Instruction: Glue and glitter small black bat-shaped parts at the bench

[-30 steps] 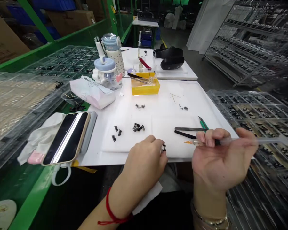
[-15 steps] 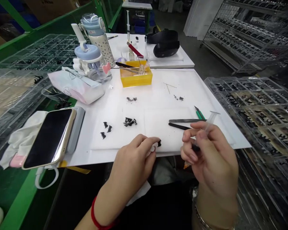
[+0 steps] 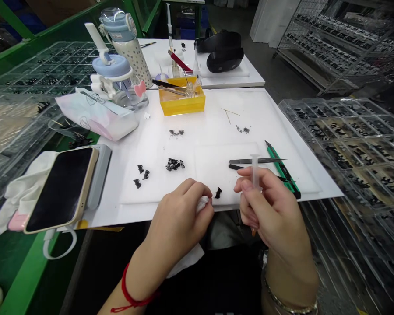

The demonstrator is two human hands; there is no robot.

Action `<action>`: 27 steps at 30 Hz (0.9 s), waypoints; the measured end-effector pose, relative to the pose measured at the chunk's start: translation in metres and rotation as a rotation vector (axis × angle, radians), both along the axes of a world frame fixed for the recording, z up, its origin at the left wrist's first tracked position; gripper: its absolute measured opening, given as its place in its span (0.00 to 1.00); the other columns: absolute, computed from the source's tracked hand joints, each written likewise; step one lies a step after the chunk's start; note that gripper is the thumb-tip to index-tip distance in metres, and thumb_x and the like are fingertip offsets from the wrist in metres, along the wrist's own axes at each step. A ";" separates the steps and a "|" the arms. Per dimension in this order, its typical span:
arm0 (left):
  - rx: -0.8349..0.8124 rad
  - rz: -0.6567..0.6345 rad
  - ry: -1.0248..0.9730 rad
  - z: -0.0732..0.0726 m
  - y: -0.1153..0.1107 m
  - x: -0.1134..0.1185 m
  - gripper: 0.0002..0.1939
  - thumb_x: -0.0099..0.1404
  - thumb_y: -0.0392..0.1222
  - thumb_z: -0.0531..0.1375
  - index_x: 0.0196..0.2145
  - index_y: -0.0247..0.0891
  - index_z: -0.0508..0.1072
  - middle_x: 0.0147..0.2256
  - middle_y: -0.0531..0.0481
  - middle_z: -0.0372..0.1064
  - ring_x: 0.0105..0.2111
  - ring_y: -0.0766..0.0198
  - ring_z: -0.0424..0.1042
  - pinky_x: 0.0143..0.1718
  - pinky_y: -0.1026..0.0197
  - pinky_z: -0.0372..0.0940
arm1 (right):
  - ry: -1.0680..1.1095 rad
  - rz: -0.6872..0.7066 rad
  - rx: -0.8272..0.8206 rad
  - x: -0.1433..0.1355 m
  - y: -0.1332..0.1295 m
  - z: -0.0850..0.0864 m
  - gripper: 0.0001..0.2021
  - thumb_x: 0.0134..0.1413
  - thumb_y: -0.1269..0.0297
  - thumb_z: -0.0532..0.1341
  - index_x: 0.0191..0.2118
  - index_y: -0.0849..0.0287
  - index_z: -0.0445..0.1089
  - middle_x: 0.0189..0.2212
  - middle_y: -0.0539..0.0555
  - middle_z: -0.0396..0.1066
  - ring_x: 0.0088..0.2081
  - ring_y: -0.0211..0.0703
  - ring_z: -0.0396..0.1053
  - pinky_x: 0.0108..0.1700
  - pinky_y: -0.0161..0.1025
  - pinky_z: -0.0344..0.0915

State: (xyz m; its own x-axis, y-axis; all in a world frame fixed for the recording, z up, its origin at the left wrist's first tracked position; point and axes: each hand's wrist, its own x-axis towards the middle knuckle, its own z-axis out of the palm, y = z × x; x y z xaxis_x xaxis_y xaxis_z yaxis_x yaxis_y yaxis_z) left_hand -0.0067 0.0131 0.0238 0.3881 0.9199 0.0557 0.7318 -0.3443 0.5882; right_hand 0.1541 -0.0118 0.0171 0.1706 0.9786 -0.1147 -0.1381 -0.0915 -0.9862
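Observation:
My left hand [image 3: 185,212] is closed on a white tissue [image 3: 202,203] at the front edge of the white foam mat [image 3: 164,194]. Just right of its fingertips, a small black bat-shaped piece [image 3: 218,193] lies on the mat. In my closed right hand [image 3: 265,201] is a clear syringe [image 3: 255,173], plunger up, with its orange tip pointing down below the fingers. Beyond that hand rest dark tweezers [image 3: 249,161] and a green craft knife [image 3: 276,159]. Several black pieces [image 3: 174,164] form a small pile, and 3 bat-shaped pieces [image 3: 146,174] lie left of it.
A yellow box [image 3: 182,106] holding tools stands at the back. Left are a phone [image 3: 61,188], a tissue pack [image 3: 96,113], a cup [image 3: 111,70] and a dotted bottle [image 3: 134,61]. A compartment tray [image 3: 344,153] of black pieces flanks the right side.
The bat-shaped piece beside my left fingertips now lies apart from them. My right hand has moved left with the syringe, which is more upright, uncovering more of the craft knife.

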 end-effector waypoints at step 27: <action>-0.045 0.040 0.256 0.014 0.020 0.018 0.07 0.57 0.37 0.55 0.25 0.36 0.72 0.26 0.49 0.66 0.26 0.60 0.67 0.27 0.59 0.58 | -0.865 0.072 0.189 -0.012 -0.002 -0.007 0.14 0.52 0.76 0.58 0.45 0.59 0.67 0.42 0.53 0.74 0.44 0.41 0.72 0.46 0.37 0.69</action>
